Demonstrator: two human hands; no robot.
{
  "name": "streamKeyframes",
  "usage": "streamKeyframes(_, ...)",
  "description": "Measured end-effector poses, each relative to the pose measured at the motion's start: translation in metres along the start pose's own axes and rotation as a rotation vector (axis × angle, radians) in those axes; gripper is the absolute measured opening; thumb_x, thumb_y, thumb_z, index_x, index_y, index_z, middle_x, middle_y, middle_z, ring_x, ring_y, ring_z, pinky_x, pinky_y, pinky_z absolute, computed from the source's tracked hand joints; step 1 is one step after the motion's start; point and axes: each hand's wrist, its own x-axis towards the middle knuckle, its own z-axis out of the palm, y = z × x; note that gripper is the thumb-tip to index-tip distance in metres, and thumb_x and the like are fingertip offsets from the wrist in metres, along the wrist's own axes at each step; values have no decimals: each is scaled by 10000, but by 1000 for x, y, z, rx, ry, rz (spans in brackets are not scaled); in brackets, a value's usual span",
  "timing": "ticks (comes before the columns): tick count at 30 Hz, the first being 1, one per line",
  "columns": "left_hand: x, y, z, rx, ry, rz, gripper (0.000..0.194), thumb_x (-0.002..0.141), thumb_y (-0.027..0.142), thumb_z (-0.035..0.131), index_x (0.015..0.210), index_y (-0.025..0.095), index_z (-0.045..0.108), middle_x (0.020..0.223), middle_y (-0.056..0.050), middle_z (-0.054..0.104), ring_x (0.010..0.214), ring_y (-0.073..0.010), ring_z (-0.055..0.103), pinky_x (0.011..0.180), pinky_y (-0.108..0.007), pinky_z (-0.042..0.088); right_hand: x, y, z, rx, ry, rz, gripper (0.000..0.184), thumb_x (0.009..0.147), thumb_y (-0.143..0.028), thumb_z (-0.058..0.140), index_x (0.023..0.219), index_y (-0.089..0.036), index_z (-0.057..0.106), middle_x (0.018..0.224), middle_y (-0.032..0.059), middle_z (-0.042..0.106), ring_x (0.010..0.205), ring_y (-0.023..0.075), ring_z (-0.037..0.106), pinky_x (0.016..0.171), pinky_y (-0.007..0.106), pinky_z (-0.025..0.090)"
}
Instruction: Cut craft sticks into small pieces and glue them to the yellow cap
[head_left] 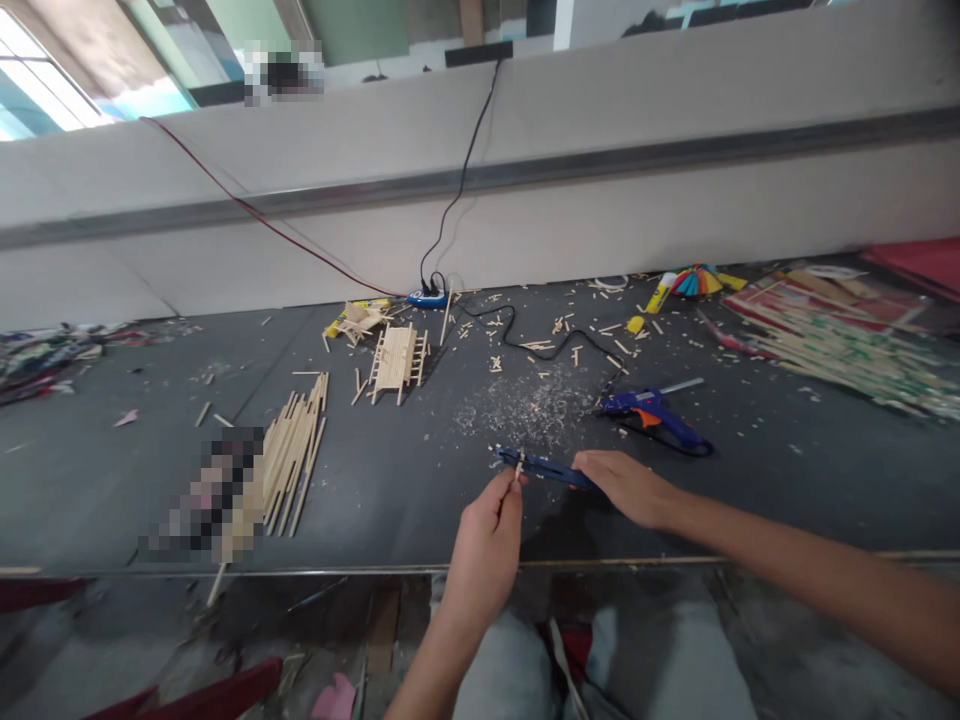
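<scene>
My left hand point(487, 535) is closed in a pinch on a small wooden stick piece point(518, 468), held against the tip of a blue cutting tool point(541, 468) lying on the dark table point(390, 490). My right hand point(626, 485) is closed over the handle end of that blue tool, pressing it down. A blue and orange glue gun point(652, 413) lies just beyond my right hand, its black cord running to a power strip point(427, 297). Wood shavings point(529, 408) are scattered behind the tool.
A bundle of long wooden sticks point(292, 462) lies to the left, next to a blurred patch. A small stick-built frame point(397, 360) stands farther back. Coloured paper and glue bottle point(694, 282) sit at the back right; stacked stick sheets point(840, 345) far right. Grey wall behind.
</scene>
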Motion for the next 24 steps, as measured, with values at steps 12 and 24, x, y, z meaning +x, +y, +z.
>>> streamKeyframes(12, 9, -10, -2, -12, 33, -35, 313, 887, 376, 392, 963, 168, 613, 713, 20, 499, 650, -106, 391, 617, -193, 320, 6, 3, 1, -87, -52, -106, 534, 931, -535, 212, 710, -177, 540, 740, 45, 593, 708, 178, 546, 671, 278, 382)
streamKeyframes(24, 16, -12, -4, -26, 23, -46, 316, 881, 384, 394, 927, 164, 617, 654, 27, 426, 619, -105, 357, 583, -193, 303, 7, -3, -5, -207, -81, -102, 456, 944, -474, 255, 663, -192, 478, 658, 16, 558, 642, 155, 525, 597, 258, 320)
